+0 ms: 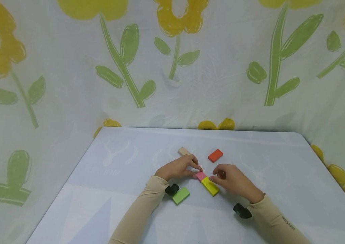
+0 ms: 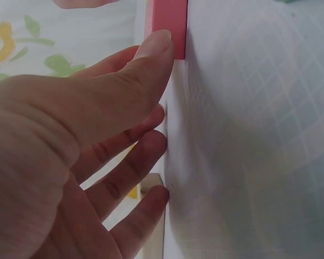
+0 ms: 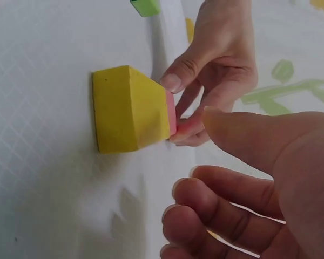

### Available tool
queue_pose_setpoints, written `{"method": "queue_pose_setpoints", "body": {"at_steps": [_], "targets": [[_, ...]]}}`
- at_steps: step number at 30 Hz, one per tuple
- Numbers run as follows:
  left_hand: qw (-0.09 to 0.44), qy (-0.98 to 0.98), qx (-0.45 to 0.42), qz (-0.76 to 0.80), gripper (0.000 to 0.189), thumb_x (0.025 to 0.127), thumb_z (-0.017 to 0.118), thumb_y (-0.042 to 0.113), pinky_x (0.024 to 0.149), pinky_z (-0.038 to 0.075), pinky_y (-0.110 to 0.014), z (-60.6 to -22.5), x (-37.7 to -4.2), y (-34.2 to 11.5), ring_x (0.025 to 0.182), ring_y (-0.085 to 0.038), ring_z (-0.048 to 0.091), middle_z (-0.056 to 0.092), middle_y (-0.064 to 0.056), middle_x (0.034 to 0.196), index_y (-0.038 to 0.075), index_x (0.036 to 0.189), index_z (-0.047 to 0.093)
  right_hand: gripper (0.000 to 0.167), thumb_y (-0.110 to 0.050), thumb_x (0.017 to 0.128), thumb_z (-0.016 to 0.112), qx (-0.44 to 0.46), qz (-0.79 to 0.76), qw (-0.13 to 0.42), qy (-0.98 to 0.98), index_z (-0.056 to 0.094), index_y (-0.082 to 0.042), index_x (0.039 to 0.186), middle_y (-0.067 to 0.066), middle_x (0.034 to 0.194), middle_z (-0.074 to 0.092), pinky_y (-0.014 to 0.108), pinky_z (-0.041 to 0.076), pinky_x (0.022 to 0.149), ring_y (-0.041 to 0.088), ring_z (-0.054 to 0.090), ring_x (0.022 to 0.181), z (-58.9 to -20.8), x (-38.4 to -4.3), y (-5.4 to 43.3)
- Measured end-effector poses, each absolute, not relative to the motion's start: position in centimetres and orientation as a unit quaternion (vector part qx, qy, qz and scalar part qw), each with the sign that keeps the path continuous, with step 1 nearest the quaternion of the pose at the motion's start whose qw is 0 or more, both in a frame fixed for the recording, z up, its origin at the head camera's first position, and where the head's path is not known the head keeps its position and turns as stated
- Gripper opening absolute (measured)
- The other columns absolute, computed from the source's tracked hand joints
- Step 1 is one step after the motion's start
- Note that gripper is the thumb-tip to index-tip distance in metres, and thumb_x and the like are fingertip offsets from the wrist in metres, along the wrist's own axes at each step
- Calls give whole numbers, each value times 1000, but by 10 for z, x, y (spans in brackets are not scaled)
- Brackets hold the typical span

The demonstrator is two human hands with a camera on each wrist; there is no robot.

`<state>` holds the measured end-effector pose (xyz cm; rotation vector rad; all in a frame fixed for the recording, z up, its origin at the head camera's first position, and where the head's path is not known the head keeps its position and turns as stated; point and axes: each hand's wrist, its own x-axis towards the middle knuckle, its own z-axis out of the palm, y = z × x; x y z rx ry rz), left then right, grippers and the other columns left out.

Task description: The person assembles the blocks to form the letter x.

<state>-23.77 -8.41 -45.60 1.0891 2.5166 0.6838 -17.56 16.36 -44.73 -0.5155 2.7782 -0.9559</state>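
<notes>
The pink block [image 1: 201, 176] lies flat on the table, end to end with the yellow block [image 1: 210, 187]. Thumb and index finger of my left hand [image 1: 180, 167] pinch the pink block by its sides, as the right wrist view shows; its other fingers spread out near the tabletop. Beside the yellow block hovers my right hand [image 1: 234, 179], fingers loosely bent and nothing between them. In the right wrist view the yellow block [image 3: 121, 110] faces the camera, hiding most of the pink one behind it.
A light green block [image 1: 181, 196] sits by the left wrist camera. Beyond the hands lie an orange-red block [image 1: 215, 155] and a plain wooden block [image 1: 184, 151], partly covered by the left hand. A flower-print curtain [image 1: 221, 67] stands behind the white table [image 1: 99, 176].
</notes>
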Motion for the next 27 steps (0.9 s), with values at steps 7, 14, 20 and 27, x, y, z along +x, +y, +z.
{"method": "queue_pose_setpoints", "body": {"at_steps": [7,14,20,27], "targets": [[157,881,381,233,33,95,76,24,103,48,-26,-457,-238,-84,115,-13,54,64,-1,125,20,127,76,21,-27,92,79,-175,-340,67,922,73,-10,103,-3,80,60,22,49,63,12,55,76,-446,-177,168],[158,879,380,239,33,95,76,22,102,48,-26,-457,-238,-85,115,-14,54,64,-2,124,19,127,76,23,-26,93,78,-174,-372,84,908,73,-8,106,-1,85,63,23,50,67,14,57,80,-448,-178,170],[159,879,381,237,33,95,76,23,103,48,-27,-458,-239,-85,116,-15,55,63,-2,125,20,127,76,22,-23,94,76,-180,-403,112,891,74,-9,111,1,92,65,24,51,70,17,58,84,-457,-182,173],[153,876,395,231,32,95,75,24,104,48,-28,-459,-240,-85,117,-16,55,63,-4,126,18,127,76,27,-23,95,75,-204,-441,125,865,72,-7,117,5,92,63,27,55,62,16,60,79,-467,-186,177]]}}
